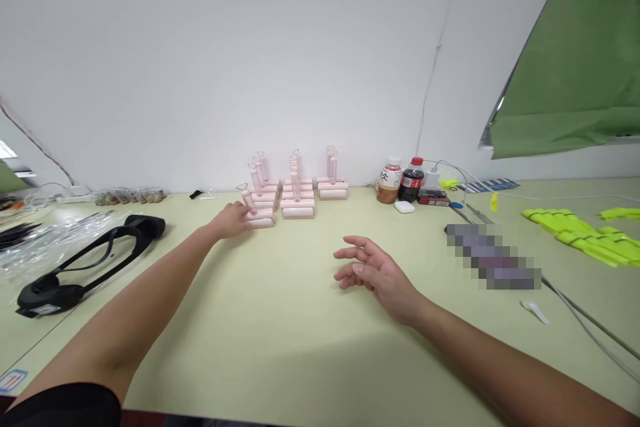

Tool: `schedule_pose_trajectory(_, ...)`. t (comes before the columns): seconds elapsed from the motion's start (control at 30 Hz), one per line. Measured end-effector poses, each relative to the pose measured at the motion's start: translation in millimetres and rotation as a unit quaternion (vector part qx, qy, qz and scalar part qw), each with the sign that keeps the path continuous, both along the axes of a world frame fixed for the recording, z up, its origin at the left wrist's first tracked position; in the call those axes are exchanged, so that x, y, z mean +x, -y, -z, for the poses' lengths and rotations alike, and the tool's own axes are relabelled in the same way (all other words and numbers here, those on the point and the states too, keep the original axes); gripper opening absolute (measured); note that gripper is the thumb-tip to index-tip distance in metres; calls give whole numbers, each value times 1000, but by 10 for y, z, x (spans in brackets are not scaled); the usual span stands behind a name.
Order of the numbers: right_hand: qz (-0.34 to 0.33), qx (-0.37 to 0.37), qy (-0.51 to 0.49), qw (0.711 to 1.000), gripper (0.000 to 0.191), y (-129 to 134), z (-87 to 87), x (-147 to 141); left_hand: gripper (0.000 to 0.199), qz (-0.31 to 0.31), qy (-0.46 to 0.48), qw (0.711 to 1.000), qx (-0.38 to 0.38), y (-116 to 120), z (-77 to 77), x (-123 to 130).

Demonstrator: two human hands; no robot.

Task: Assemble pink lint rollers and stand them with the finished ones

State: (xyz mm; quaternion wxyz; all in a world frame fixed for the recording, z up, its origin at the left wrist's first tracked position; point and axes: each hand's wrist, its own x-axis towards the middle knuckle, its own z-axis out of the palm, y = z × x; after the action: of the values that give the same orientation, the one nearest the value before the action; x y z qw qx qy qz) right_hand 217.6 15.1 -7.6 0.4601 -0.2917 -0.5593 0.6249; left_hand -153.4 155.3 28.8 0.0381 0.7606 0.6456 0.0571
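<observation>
Three columns of pink boxes (299,211) bearing pink tubes (295,185) stand by the wall (280,67). The left hand (231,220) touches the front-left box (263,220), seemingly steadying it by its tilted tube (247,197); any grip is hidden. The right hand (383,275) hovers, loosely open. Moving calls for care around neighbouring tubes; room lies toward the near edge of the surface (270,320).

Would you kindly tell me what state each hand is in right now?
Left hand: fingers on a pink item, grip cannot be told.
Right hand: open, empty, over the table.
</observation>
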Motion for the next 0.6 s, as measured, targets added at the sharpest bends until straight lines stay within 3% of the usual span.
schedule_pose_trajectory(0.27, 7, -19, 28, 999, 45, -25, 11, 4, 65, -79, 2, 995, 53, -319, 197, 29)
schedule_pose_trajectory(0.6, 66, -40, 48, 996, 39, -63, 32, -19, 74, -110, 30, 990, 85, -235, 369, 196)
